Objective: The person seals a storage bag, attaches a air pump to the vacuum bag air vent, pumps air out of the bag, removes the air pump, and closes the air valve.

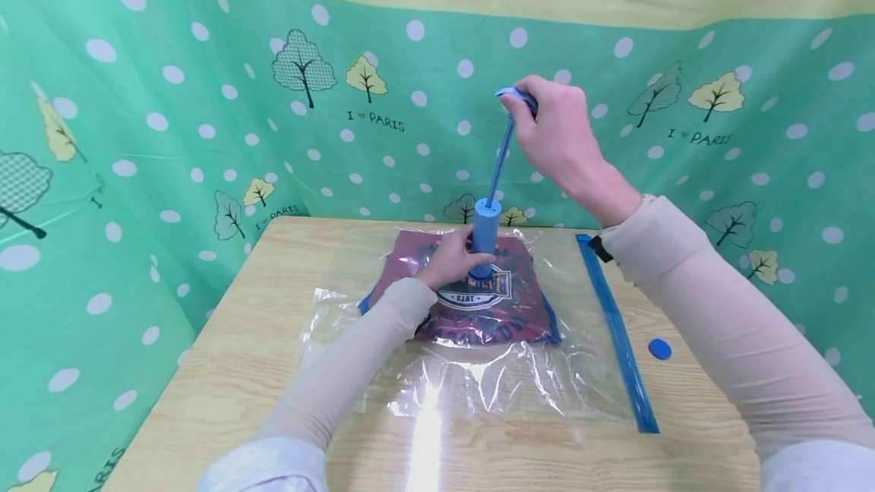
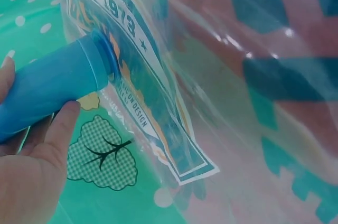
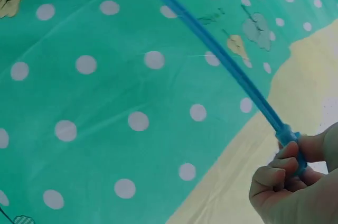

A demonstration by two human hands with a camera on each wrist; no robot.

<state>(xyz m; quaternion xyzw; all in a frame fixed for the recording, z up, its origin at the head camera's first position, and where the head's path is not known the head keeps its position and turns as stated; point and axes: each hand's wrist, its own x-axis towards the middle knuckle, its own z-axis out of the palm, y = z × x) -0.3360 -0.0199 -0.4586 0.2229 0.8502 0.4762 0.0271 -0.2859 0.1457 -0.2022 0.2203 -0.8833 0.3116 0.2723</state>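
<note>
A blue hand pump (image 1: pixel 486 230) stands on the clear vacuum storage bag (image 1: pixel 588 370), its base at the blue valve ring (image 2: pixel 105 55). Inside the bag lies a folded maroon garment (image 1: pixel 403 257) with a "1973" print. My left hand (image 1: pixel 450 258) grips the pump's barrel low down, thumb and fingers around it. High above, my right hand (image 1: pixel 557 116) is curled around the pump's handle (image 1: pixel 517 95). The long thin rod (image 3: pixel 227 63) is drawn well out of the barrel.
A blue zip strip (image 1: pixel 618 332) runs along the bag's right edge. Right of it, a round blue cap (image 1: pixel 659 348) lies on the wooden table (image 1: pixel 239 340). Green dotted curtains (image 1: pixel 205 97) hang close behind and to the left.
</note>
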